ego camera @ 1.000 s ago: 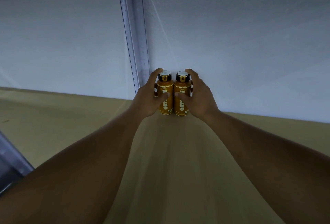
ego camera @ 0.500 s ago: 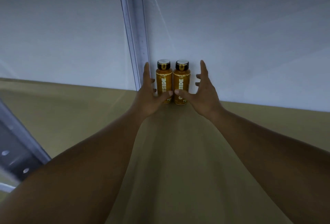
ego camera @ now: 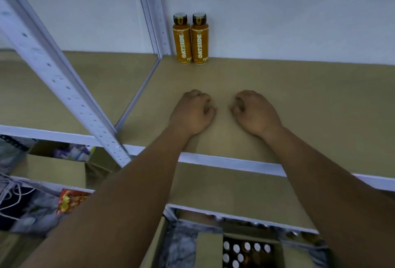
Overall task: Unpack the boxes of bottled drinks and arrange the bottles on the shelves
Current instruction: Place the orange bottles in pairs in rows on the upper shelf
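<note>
Two orange Oatside bottles with black caps stand upright and side by side at the back of the tan shelf board (ego camera: 299, 96), the left bottle (ego camera: 181, 39) beside the rear post, the right bottle (ego camera: 199, 40) touching it. My left hand (ego camera: 192, 113) and my right hand (ego camera: 255, 112) hover over the middle of the board, well in front of the bottles, fingers loosely curled and holding nothing. On the floor below, an open cardboard box (ego camera: 209, 250) shows several white bottle caps.
A white perforated upright (ego camera: 64, 79) slants across the left, and a rear post (ego camera: 154, 11) stands at the wall. A lower tan shelf (ego camera: 235, 188) lies beneath. Bags, cables and a red packet (ego camera: 68, 200) crowd the lower left shelves.
Both hands let go of the two bottles and drew back toward me across the board. The view dropped, showing the lower shelf and the box.
</note>
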Demonstrator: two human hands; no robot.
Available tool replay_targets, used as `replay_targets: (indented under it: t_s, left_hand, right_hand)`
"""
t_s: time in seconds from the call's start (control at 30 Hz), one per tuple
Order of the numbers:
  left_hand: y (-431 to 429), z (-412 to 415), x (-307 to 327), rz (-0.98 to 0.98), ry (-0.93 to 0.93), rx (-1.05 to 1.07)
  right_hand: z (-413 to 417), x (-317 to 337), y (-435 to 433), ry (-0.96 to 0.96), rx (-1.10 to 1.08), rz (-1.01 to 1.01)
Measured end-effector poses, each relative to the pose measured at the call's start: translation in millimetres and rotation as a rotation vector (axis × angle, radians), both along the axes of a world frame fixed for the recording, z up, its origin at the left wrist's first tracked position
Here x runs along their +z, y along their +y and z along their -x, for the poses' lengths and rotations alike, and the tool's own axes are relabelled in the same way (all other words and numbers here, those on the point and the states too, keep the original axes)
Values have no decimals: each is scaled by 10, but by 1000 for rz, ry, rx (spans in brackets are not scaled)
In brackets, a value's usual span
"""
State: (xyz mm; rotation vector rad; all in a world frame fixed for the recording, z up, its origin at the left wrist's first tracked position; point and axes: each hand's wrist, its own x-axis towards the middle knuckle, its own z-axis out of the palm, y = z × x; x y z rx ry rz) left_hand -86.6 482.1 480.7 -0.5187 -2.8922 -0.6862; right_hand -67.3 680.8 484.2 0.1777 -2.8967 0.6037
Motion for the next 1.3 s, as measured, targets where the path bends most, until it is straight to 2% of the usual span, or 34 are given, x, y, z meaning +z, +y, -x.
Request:
replay_targets:
  t_s: [0.1,0.3,0.47,0.77,0.9,1.07,1.2,1.3]
  left_hand:
    - [149,-504,-16,32,58,-38]
    - [432,-1540,-240,4,289,-117]
    - [608,-2304,-564,-25,322,-127]
    - [1098,-3352,-1378,89,-62,-15]
    - [1223,-3573,-1829,109,-156,-21]
    - [1174,-3480,-2827,121,-353,-50]
    - [1095,-3337,-3869,149,-486,-74]
    - [1052,-3283,-4647,122,-513,-82]
  right_hand:
    - [-608,-43,125,25,-22,-26]
    - [-1777,-323,273,248,-39,-135]
    - [-2598,-745,504,215,-63,-52]
    - [-3483,-1519,1324,-102,-10,36]
    - [-3714,-1983,1508,-212,-27,38]
    - [-3744,-2911,1544,-331,-79,1]
    - [-3686,-3835,1450,-417,-164,77]
    - [-3665,-4561,1379,-453,-222,140]
